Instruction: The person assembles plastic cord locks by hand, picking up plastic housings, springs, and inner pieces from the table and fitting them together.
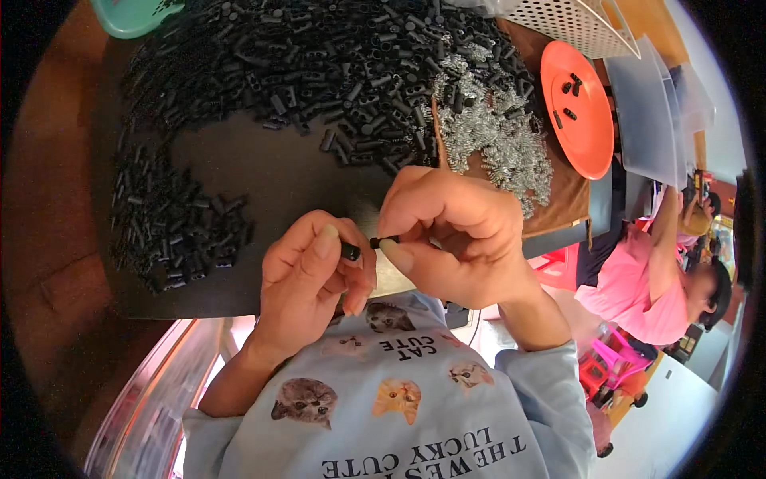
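Close in front of my chest, both hands are raised over the near edge of the dark table. My left hand [307,275] pinches a short black plastic cylinder [349,251], its round end facing my other hand. Between thumb and forefinger, my right hand [459,231] grips a small black plastic piece [385,240]. The two parts point toward each other with a narrow gap between them. Beyond the hands spreads a large heap of black plastic parts [319,64]. A pile of small silvery coil springs [499,144] lies to its right.
A smaller group of black parts [187,231] lies at left. An orange plate [578,144] with a few black pieces stands at right, near a white perforated basket [566,24] and clear plastic bin [650,112]. A green bowl [128,28] is far left. A person in pink [638,279] sits at right.
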The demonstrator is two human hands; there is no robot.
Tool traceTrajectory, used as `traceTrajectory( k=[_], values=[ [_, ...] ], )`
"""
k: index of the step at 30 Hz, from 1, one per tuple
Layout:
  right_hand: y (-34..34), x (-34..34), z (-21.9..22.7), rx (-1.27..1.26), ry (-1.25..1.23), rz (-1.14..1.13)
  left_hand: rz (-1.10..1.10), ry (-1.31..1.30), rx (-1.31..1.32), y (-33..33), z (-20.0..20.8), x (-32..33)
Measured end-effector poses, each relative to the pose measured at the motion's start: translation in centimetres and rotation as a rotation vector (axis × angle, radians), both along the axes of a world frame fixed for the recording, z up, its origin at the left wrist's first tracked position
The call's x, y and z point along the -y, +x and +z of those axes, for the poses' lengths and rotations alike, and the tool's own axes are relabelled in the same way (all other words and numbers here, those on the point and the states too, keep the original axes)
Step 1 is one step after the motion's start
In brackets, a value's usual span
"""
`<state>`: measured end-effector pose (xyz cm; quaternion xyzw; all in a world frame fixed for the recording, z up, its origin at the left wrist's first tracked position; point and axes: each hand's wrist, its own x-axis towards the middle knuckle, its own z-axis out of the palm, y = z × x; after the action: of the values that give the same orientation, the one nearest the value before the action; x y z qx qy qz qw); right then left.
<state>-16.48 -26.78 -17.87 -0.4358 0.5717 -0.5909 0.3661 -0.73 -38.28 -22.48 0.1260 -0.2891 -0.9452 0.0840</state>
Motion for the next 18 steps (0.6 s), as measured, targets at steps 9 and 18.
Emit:
traceTrajectory(
  k=[9,18],
  values=[
    [0.3,-1.6,-0.5,-0.022,-0.033,-0.065,0.079,-0.090,0.029,-0.8,0.3,-1.0],
    [1.0,-1.5,-0.8,-0.102,-0.098,-0.123,0.081,-0.231,0.002,-0.9,-0.1,-1.0]
  ],
)
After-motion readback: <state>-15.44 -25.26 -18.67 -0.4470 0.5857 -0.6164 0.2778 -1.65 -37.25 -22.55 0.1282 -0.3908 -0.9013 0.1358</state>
